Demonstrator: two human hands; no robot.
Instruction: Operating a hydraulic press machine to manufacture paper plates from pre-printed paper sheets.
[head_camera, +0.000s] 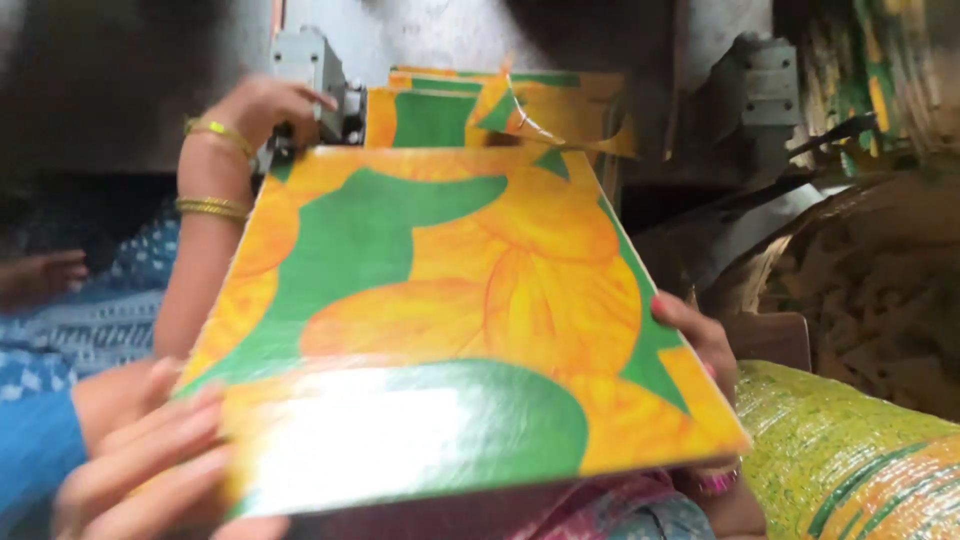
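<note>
Left hand (140, 455) grips near-left corner of glossy orange-and-green printed sheet (450, 320), fingers curled on edge. Right hand (700, 345) clasps right edge, fingers under. Sheet spans between both hands, long axis running away toward machine (310, 70). Co-worker's bangled hand (265, 105) rests at far-left corner.

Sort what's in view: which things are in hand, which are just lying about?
In hand:
- glossy orange-and-green sheet, left hand and right hand at its edges
- metal machine, another person's hand on it

Lying about:
- printed roll
- scrap heap

Glossy orange-green floral sheet (450, 330) (stiff) lies tilted.
</note>
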